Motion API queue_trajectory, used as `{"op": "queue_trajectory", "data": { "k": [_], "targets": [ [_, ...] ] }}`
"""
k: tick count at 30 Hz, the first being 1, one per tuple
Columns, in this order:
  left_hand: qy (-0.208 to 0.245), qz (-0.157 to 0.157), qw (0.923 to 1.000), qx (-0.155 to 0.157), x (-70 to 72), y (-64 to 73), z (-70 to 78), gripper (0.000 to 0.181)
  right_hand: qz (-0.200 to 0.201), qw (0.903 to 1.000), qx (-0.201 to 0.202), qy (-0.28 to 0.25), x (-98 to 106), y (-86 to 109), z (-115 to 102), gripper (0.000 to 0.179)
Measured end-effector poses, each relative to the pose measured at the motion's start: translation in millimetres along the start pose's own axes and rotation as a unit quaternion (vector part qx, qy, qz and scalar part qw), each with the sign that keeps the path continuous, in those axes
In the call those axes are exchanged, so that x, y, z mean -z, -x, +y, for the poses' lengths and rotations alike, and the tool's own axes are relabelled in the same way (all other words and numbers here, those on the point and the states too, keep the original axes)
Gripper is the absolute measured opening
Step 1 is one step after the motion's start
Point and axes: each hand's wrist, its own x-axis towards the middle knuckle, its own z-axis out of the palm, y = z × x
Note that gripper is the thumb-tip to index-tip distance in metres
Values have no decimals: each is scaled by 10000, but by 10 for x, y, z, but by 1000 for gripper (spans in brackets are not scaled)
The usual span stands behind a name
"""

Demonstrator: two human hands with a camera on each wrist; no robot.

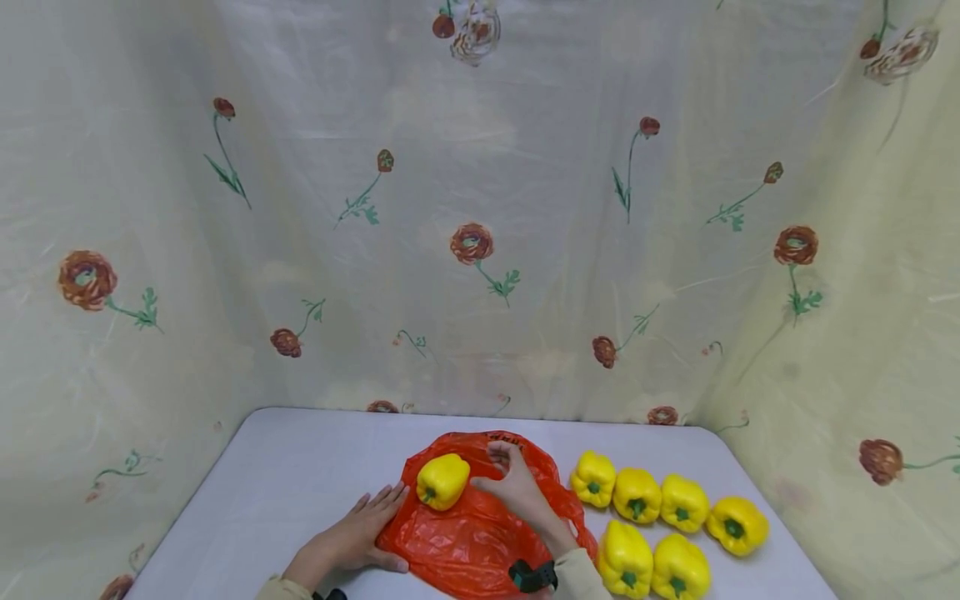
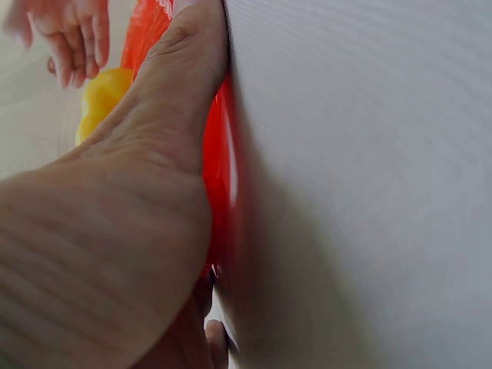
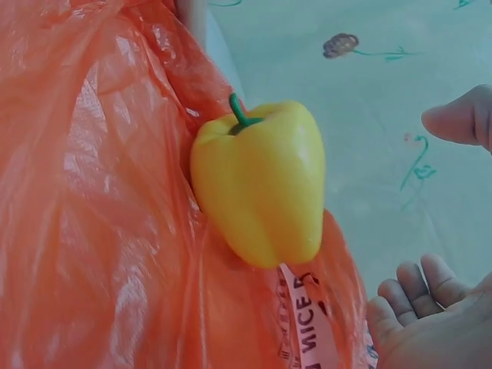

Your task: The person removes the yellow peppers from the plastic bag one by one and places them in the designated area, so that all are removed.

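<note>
A red plastic bag lies spread on the table. On its upper left part rests a yellow bell pepper, its green stem toward the near side. My left hand lies spread at the bag's left edge, fingertips and thumb touching the red plastic. In the left wrist view, the thumb reaches along the bag's edge close to the table. My right hand hovers over the bag just right of the pepper, fingers parted and nothing held. The right wrist view shows the pepper apart from that hand's thumb and fingers.
Several yellow bell peppers stand right of the bag: a far row with one pepper in it, and two nearer ones, including this pepper. The white table is bounded behind and at the sides by a flowered curtain.
</note>
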Motion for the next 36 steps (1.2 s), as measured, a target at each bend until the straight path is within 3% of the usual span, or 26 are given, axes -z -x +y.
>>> {"op": "queue_trajectory", "data": {
  "k": [8,20,36],
  "targets": [
    [24,13,10000,6,-5,10,-3,113,76,9996,-262,-67,-195,-90,17,76],
    [-62,-18,10000,47,5,-11,-23,113,327,9963,-745,261,-387,-176,77,90],
    [-109,-71,9999,-55,11,-10,-29,114,21,9957,-735,559,-579,-250,237,91]
  ]
}}
